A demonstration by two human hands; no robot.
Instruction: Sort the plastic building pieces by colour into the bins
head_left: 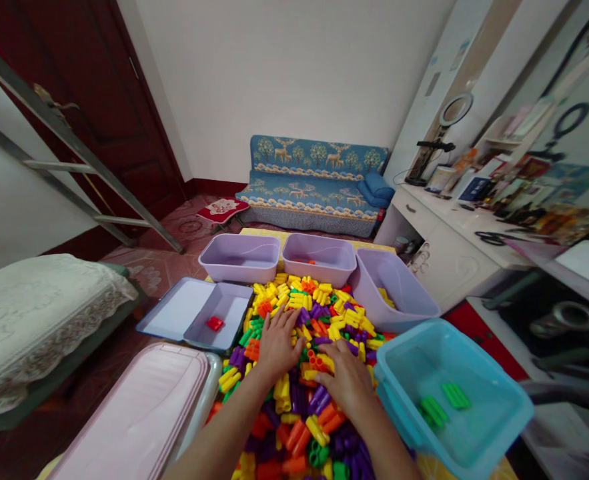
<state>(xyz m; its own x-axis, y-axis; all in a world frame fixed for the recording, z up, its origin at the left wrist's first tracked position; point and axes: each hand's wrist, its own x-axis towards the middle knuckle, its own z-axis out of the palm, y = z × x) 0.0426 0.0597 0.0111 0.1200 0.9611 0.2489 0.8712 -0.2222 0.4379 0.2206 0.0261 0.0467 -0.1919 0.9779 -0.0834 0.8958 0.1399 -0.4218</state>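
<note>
In the head view, we saw both hands over a broad heap of plastic pieces (299, 437) in yellow, orange, purple and green, heaped in the middle of the table (269, 232), whose yellow cover showed along the far edge. The left hand (278, 343) lay palm down on the heap with its fingers spread apart, near a purple piece (303, 317); we saw nothing clamped in it. The right hand (347, 373) was bent over the heap just beside some orange tubes (317, 360), and we could not tell whether its fingers were closed on any piece. The two hands were near each other but not touching.

Around the heap we made out several containers. Beyond it stood a left lilac bin (241, 273), a middle lilac bin (319, 271) with a little orange inside, and a right lilac bin (414, 310) with some yellow in it. On the left we saw an open blue-grey case (234, 300) holding a red piece (215, 323), and nearer us a pink lid (144, 400). At the right stood a teal bin (497, 400) with green pieces (455, 395) on its floor. Farther back we noticed a blue sofa (314, 183) against the wall and a small red stool (221, 210) beside it.
</note>
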